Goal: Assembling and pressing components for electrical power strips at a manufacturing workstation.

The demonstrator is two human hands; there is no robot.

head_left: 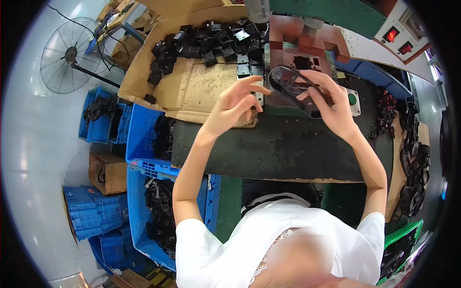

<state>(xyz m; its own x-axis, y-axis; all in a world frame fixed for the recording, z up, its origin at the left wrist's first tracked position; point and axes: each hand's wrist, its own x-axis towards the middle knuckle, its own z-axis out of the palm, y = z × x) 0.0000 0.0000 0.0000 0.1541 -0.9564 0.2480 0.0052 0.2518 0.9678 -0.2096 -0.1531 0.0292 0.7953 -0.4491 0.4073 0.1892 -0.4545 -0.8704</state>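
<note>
Pale glossy floor (29,158) at left, dark worn flat bench (269,149) at centre, brown open cardboard box (206,91) at its far left.
The left hand (235,102)'s fingers spread, empty; the right hand (334,108) grips a black oblong plastic frame (286,98) over the bench's far side; it looks light, stiff, slightly slippery, perhaps brittle, best held by its long rims.

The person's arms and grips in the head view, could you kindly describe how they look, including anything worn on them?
The left arm and right arm wear plain white short sleeves ending above the elbows; the forearms are bare. The left grip and right grip are ungloved human hands. No watch or bracelet shows.
</note>
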